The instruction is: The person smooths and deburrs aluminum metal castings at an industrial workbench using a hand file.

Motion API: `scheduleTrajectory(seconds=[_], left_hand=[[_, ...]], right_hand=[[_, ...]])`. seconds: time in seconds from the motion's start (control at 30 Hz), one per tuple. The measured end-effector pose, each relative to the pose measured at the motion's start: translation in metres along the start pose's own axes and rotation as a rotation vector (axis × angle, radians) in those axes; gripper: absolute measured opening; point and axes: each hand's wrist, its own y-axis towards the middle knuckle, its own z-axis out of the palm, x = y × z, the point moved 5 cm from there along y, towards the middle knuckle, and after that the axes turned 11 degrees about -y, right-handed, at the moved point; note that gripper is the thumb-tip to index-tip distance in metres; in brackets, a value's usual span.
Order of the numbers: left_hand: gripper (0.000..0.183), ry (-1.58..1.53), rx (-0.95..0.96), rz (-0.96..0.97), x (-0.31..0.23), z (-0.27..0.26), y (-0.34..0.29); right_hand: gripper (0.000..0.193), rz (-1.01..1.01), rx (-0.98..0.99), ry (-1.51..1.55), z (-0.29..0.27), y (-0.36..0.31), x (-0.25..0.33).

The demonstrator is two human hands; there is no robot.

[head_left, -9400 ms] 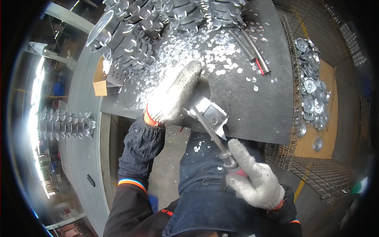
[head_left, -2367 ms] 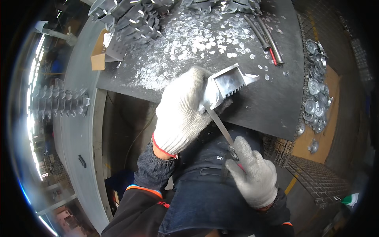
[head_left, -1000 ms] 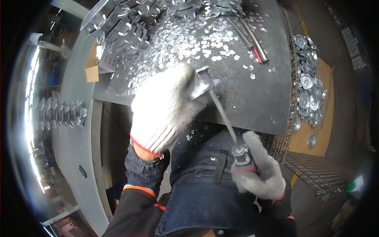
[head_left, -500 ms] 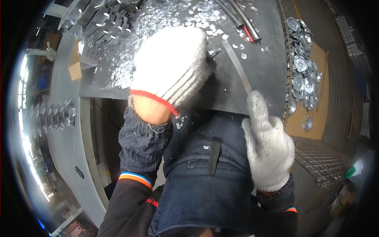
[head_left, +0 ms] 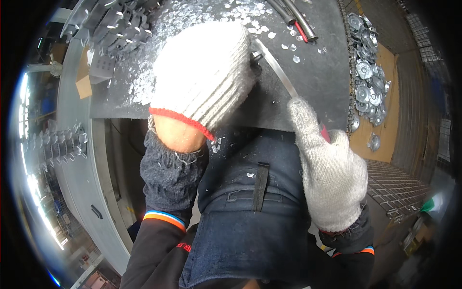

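My right hand (head_left: 332, 178), in a white knitted glove, is closed around a narrow-bladed knife (head_left: 278, 70); a bit of its red handle (head_left: 324, 132) shows beside the thumb. The blade points up and left, its tip by my left hand (head_left: 202, 72). That hand, in a bright overexposed white glove with a red cuff, is closed over the dark bench (head_left: 313, 91). Out from its right side sticks the end of a small metal part (head_left: 256, 56); the rest of the part and the fingers are hidden. I cannot tell whether the blade touches it.
Thin shiny flakes (head_left: 139, 82) litter the bench. Stacked spiky metal parts (head_left: 120, 29) stand at the far left, near a cardboard piece (head_left: 83, 82). Dark tubes (head_left: 299, 21) and a red one lie far right. Beyond the right edge, a wire-mesh bin (head_left: 385, 144) holds round metal castings (head_left: 369, 89).
The knife blade has swung left and up, its tip now near the metal part at my left hand. My right hand has turned, showing the red handle. My left hand has shifted slightly left.
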Motion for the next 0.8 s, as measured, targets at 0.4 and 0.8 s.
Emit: scheduleTrajectory(seconds=[0.4, 0.8], left_hand=[[0.038, 0.02, 0.068, -0.072, -0.004, -0.002, 0.005], [0.033, 0.01, -0.04, 0.01, 0.001, 0.003, 0.001]], right_hand=[[0.069, -0.052, -0.021, -0.084, 0.011, 0.003, 0.003], [0.082, -0.236, -0.078, 1.219, 0.068, 0.012, -0.008]])
